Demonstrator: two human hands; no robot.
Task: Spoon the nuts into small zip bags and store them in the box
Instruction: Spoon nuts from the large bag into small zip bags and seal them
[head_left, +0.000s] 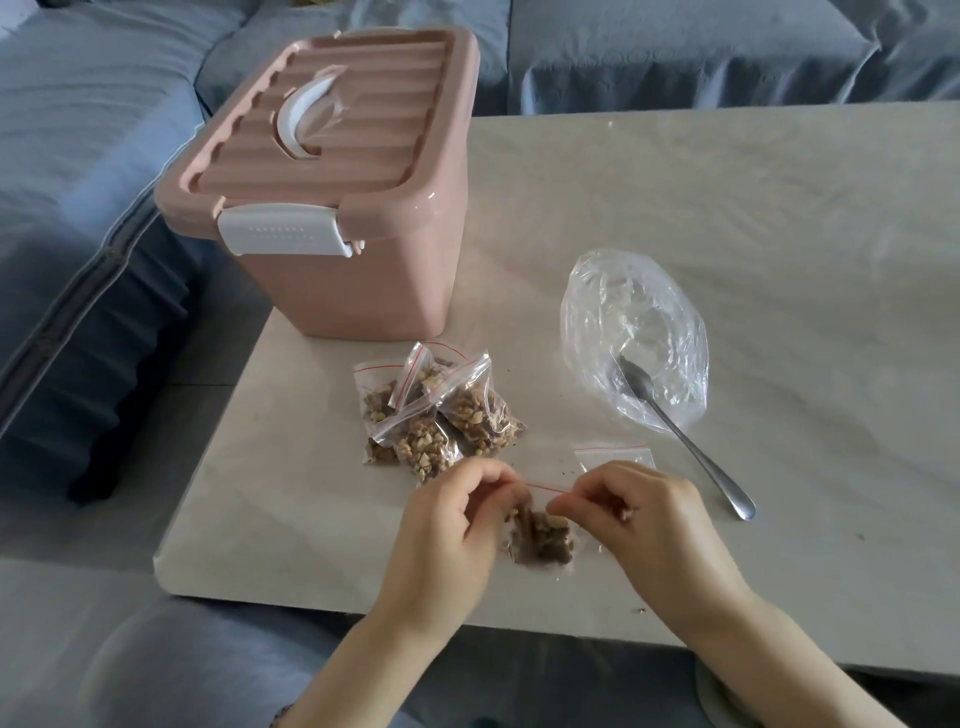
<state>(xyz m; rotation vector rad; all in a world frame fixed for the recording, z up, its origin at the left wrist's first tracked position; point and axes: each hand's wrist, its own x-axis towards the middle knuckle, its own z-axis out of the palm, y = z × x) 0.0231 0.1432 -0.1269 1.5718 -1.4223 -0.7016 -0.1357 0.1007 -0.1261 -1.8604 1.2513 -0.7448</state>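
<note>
A small zip bag of nuts (540, 538) hangs between my hands just above the table's front edge. My left hand (447, 530) pinches the left end of its red zip strip, and my right hand (644, 514) pinches the right end. Several filled zip bags (441, 410) lie in a pile behind my hands. An empty zip bag (613, 453) lies flat just beyond my right hand. A metal spoon (685, 447) rests with its bowl inside a large clear plastic bag (634, 332). The pink box (332, 197) stands at the back left with its lid shut and its white latch down.
The grey table (753, 234) stretches to the right and back. A blue sofa (93, 156) runs along the left and behind the table. Crumbs are scattered near the front edge.
</note>
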